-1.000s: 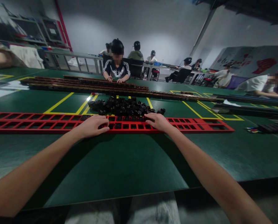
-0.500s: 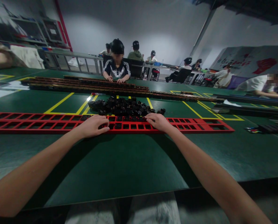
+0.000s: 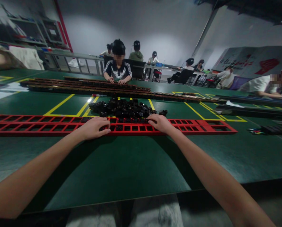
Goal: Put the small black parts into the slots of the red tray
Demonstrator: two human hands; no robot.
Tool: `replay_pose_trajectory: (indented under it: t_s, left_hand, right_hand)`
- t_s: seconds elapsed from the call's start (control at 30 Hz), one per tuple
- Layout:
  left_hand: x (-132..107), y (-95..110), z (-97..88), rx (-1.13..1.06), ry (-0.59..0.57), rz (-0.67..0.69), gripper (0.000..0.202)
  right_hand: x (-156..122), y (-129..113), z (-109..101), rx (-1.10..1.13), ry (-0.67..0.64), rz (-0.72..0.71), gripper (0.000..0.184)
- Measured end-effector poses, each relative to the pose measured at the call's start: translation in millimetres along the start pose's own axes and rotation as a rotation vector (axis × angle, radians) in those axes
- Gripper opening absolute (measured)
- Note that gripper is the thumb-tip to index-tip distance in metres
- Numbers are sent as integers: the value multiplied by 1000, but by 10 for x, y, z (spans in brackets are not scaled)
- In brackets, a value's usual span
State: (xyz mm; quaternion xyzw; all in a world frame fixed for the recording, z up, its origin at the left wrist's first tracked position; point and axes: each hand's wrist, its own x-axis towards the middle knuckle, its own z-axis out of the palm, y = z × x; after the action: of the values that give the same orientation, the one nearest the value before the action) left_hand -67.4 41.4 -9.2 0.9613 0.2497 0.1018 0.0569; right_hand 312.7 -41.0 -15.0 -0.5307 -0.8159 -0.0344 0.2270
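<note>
Tabletop point(image 3: 122, 170) in smooth dark green, with a dull sheen, spreads across most of the view, marked with flat yellow lines point(image 3: 60, 104) that form angular boxes. Lying along it, near the person, is a long red frame point(image 3: 131, 133), straight-railed and matt, plastic or painted by its look; thin crossbars split it into two parallel rows of rectangular openings, and its left end runs out of view. Beyond it, a bundle of slender brown-black strips point(image 3: 91, 88) lies roughly parallel, some with a metallic glint. Between frame and strips sits a low, uneven pile of glossy black parts point(image 3: 124, 107), too jumbled to make out singly.

Both bare forearms reach forward and converge on the frame. The left hand point(image 3: 95, 127) lies palm down across both rows, fingers bent and thumb pointing inward; a dark piece shows partly beneath it, and whether it is gripped cannot be told. The right hand point(image 3: 161, 123) arches over the frame, fingertips bunched at the far row; its grip is hidden too.

Four squarish black blocks point(image 3: 128, 120) fill neighbouring far-row openings between the hands, ending at the right fingertips. One single block point(image 3: 119, 127) sits in the near row, just beside the left hand.
</note>
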Motion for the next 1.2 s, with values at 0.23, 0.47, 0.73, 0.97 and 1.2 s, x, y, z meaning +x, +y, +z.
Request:
replay_pose_trajectory:
  t_s: [0.23,0.47,0.73,0.97,1.2]
  left_hand:
    - [-1,4,-2,-10,8,1,32]
    - [-3,12,-10,-26,23,8,30]
    - [0,3,-4,-23,13,10,29]
    - [5,3,0,-9,1,5,30]
    - [2,8,-5,-21,15,5,30]
  right_hand:
    - [0,7,0,30,21,-33,26]
    - [-6,-23,-25,14,26,-4,27]
    - [1,-49,-41,-288,54,379,31]
    - [2,-23,-24,-279,-82,483,38]
    - [-1,-57,-41,-335,-26,568,41]
